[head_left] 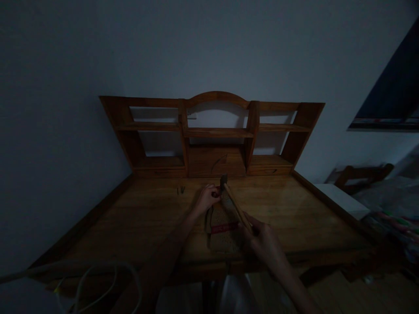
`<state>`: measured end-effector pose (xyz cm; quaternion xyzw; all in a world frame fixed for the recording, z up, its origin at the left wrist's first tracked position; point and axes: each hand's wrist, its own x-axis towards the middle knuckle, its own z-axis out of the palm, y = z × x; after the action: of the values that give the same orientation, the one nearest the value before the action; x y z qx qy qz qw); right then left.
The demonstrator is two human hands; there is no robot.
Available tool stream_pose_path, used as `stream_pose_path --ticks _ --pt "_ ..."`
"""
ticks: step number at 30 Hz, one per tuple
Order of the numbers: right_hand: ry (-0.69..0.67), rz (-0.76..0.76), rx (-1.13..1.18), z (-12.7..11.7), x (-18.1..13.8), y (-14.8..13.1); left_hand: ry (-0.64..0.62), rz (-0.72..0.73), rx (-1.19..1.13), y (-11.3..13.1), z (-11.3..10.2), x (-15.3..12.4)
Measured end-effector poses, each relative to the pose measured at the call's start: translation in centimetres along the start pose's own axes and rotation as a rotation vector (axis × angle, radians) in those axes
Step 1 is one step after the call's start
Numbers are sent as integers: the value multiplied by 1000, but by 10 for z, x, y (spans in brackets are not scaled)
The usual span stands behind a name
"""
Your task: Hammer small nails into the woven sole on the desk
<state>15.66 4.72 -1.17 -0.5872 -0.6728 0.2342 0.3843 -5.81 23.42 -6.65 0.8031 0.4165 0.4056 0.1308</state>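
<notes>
The room is dim. My right hand [262,239] is closed around the wooden handle of a hammer [235,205], whose dark metal head sits near the far end of a brown board [223,226] lying on the wooden desk [147,218]. A red strip crosses the board. My left hand [207,197] is pinched at the board's far end, right beside the hammer head; what its fingers hold is too small to make out.
Some small dark nails [180,190] lie on the desk to the left. A wooden hutch with shelves [216,133] stands at the back. White cables [98,274] hang at the near left edge. A chair [363,174] stands at the right.
</notes>
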Motion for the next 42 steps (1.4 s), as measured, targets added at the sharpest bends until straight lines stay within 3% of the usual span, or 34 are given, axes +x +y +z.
stream_pose_path --ticks 7,22,29,35,42 --pt "15 50 221 -4 4 -7 -8 16 -51 6 -4 0" --pt "-33 22 87 6 -3 3 -22 -18 -15 8 -4 0" --pt "50 8 172 -1 0 -8 -24 -5 4 5 -4 1" --pt "-37 17 141 2 1 -2 -10 10 -25 5 -3 -1" --pt "37 -3 131 2 3 -1 -24 2 -7 -1 1 1"
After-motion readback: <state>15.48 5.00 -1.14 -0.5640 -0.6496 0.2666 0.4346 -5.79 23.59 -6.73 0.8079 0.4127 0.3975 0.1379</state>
